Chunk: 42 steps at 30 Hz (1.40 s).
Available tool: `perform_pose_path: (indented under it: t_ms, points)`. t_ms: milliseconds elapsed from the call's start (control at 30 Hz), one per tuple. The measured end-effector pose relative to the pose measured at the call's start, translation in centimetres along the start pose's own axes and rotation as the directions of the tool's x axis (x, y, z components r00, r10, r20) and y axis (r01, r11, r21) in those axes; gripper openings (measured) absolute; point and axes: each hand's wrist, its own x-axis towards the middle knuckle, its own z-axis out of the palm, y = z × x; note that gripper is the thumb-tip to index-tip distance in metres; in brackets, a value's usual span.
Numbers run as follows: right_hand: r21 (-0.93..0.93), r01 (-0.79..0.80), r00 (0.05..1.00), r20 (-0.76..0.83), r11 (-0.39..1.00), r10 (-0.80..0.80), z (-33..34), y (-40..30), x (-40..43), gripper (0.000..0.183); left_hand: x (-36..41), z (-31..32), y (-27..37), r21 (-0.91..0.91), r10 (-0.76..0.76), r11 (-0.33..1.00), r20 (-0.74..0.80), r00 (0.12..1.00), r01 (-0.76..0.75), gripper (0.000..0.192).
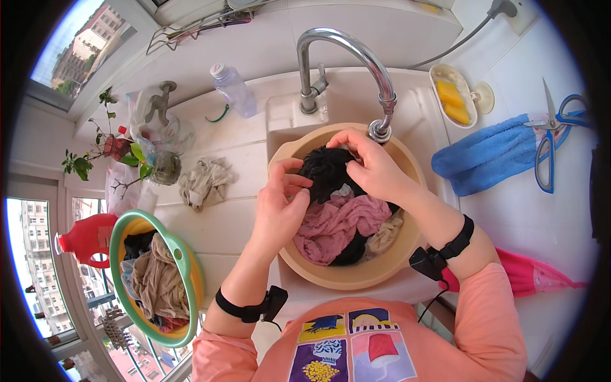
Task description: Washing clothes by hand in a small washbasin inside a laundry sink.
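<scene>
A tan plastic basin [353,281] sits in the sink under a chrome gooseneck faucet [343,38]. Inside it lie a wet pink cloth [334,219], black fabric [327,167] and a beige cloth [384,236]. My right hand [367,164] pinches the upper right edge of the black fabric between thumb and fingers. At the fabric's left side is my left hand [286,200], fingers bent and apart, fingertips near or touching it; whether it grips any cloth is not plain.
On the counter at left are a crumpled greyish cloth [205,184], a clear plastic bottle [236,90] and a green-rimmed basin [198,286] of clothes, beside a red detergent jug [90,238]. A soap dish [468,114], scissors [550,129] and a blue towel [482,155] hang at right.
</scene>
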Motion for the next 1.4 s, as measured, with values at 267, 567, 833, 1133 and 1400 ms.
perform_pose_path:
  t_ms: [267, 567, 833, 1133, 1400]
  points:
    - [-0.867, 0.007, 0.955, 0.153, 0.499, 0.252, 3.4, 13.2, -0.4, 0.072, 3.8, 3.9, -15.7, 0.85, -0.072, 0.514, 0.178, 0.981, -0.116, 0.054]
    - [-0.906, -0.013, 0.862, 0.204, 0.422, 0.464, 3.5, 21.1, 1.9, 0.059, 8.2, 6.1, -19.9, 0.766, -0.455, 0.618, 0.167, 0.875, 0.175, 0.069]
    - [-0.831, -0.213, 0.836, 0.118, 0.515, 0.535, 2.3, 19.3, 4.2, 0.042, 9.0, 4.7, -17.2, -0.447, -0.575, 0.745, -0.057, 0.816, 0.494, 0.056]
    - [-0.345, 0.107, 0.992, -0.026, 0.932, -0.124, 6.6, 0.9, -1.0, 0.032, 6.8, 3.6, -11.9, -0.91, -0.23, 0.264, 0.263, 0.937, 0.321, 0.046]
    - [-0.443, 0.196, 0.907, -0.256, 0.875, -0.333, 11.2, 3.4, -2.9, 0.036, 5.7, 1.2, -16.7, -0.887, 0.17, 0.286, 0.42, 0.891, 0.363, 0.038]
